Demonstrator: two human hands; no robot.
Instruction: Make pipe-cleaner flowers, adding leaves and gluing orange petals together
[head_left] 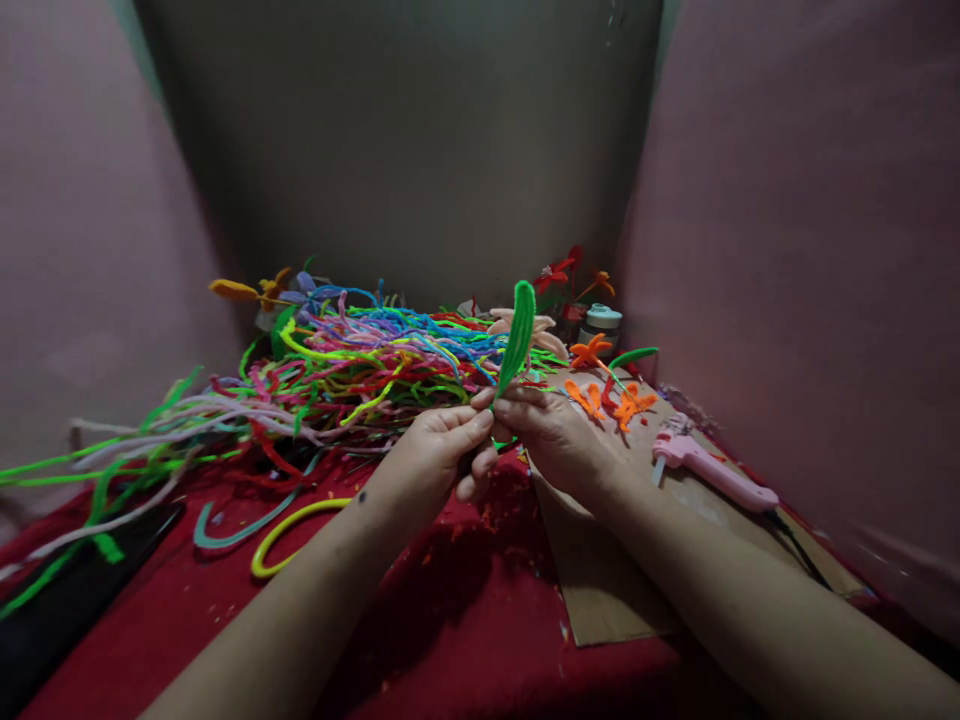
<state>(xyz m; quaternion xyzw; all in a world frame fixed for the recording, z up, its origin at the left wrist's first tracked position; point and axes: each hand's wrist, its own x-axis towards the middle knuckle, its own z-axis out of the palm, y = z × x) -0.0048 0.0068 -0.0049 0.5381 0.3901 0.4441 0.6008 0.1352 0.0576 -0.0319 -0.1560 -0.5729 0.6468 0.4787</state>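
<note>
A green pipe-cleaner leaf (pixel 517 340) stands upright in the middle of the view, its lower end pinched between my two hands. My left hand (pixel 456 440) is closed on the base of the leaf from the left, thumb and forefinger together. From the right, my right hand (pixel 540 425) grips the same base, its fingertips meeting the left ones. A bit of green shows below the fingers. Behind my hands lies a big heap of pipe cleaners (pixel 375 365) in many colours.
A pink hot glue gun (pixel 712 470) rests on a cardboard sheet (pixel 600 590) at the right, with orange pipe-cleaner flowers (pixel 634 402) nearby. A lidded jar (pixel 602 322) stands behind. A yellow ring (pixel 262 555) lies on the red cloth (pixel 450 640) at the left.
</note>
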